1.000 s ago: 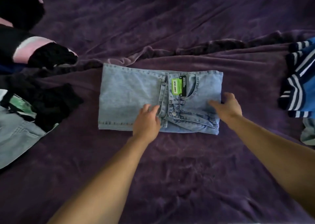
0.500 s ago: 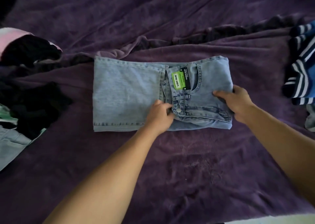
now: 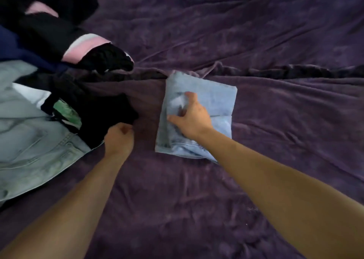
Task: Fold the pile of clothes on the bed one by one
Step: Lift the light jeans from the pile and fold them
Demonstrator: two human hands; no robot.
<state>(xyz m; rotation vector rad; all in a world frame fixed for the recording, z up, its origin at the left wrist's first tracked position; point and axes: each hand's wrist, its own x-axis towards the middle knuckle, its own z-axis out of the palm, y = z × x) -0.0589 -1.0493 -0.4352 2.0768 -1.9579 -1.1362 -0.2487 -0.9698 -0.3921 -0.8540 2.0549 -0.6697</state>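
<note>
The light blue denim jeans (image 3: pixel 216 101) now lie folded smaller under the spread right hand (image 3: pixel 192 120). Left of them, the curled left hand (image 3: pixel 118 138) is at a black garment (image 3: pixel 106 113), grip unclear: probably the next piece.

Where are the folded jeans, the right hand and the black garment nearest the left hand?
folded jeans (image 3: pixel 216 99), head view, bare upper right panel.
right hand (image 3: pixel 194 118), head view, back of the hand.
black garment (image 3: pixel 110 113), head view, middle of its right lobe.
</note>
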